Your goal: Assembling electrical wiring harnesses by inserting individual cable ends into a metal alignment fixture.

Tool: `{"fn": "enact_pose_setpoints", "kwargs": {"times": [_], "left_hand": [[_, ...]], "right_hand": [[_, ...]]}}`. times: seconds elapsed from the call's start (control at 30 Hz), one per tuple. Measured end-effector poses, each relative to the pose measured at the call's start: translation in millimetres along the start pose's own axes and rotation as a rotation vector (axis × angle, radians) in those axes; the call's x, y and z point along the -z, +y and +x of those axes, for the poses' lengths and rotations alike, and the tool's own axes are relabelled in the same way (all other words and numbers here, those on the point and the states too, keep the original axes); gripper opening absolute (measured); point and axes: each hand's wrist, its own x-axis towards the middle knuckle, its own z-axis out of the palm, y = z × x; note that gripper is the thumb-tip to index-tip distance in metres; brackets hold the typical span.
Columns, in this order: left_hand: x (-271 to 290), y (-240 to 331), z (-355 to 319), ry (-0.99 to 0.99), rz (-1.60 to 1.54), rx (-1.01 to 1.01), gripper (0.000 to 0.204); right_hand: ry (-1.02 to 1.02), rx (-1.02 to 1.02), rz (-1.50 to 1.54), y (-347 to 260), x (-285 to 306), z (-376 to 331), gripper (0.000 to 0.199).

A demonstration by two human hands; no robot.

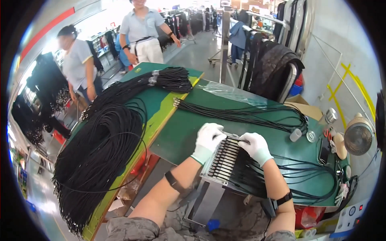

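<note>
- The gloved left hand (207, 140) lies curled on the metal jig (219, 162) at the counter (181, 128) edge.
- The gloved right hand (255, 146) pinches a black cord (237, 141) over the jig.
- Cord bundle (100, 148) lies well left.

The gloved right hand (255, 148) hides the cords' (241, 168) ends (fingertip contact unclear).

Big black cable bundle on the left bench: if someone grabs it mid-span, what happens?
The black cable bundle would probably sag at both ends: its strands already droop over the green bench edge. It is likely heavy, given how many strands are piled up. Only the far end looks banded, so loose strands may slip or snag.
</note>
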Motion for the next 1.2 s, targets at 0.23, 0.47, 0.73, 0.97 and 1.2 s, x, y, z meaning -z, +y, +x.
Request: {"fn": "enact_pose_setpoints", "kwargs": {"times": [0.23, 0.47, 0.73, 0.97, 1.2], "left_hand": [[12, 11, 9, 0.001, 0.091, -0.043, 0.013], [7, -3, 8, 0.001, 0.109, 0.070, 0.015], [0, -9, 0, 0.008, 0.065, 0.270, 0.015], [5, -7, 3, -0.112, 0.185, 0.284, 0.019], [3, -12, 0, -0.110, 0.191, 0.237, 0.018]], "right_hand": [[0.059, 0.033, 0.015, -18, 2, 1, 0.014], [0.021, -0.037, 0.075, 1, 3, -2, 0.012], [0.084, 0.040, -0.173, 12, 4, -3, 0.012], [0.101, 0.035, -0.230, 15, 5, -1, 0.011], [0.081, 0.075, -0.240, 16, 3, -1, 0.012]]}}
